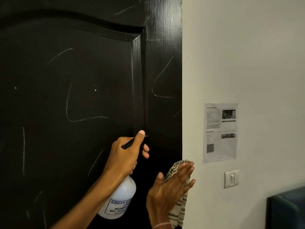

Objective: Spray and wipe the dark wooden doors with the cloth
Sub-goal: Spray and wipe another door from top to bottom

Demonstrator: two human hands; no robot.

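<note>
A dark wooden door (74, 80) with a raised arched panel fills the left of the head view; several white chalk-like scribbles mark it. My left hand (127, 154) grips the black trigger head of a white spray bottle (120, 200), its nozzle close to the door's right stile. My right hand (171, 190) presses a striped beige cloth (177, 210) flat against the door's right edge with straight fingers. Part of the cloth hangs below the palm.
A white wall (247, 55) adjoins the door on the right. A printed sheet with a QR code (220, 132) is stuck to it, above a light switch (231, 178). A dark blue upholstered edge (287, 209) shows at the lower right.
</note>
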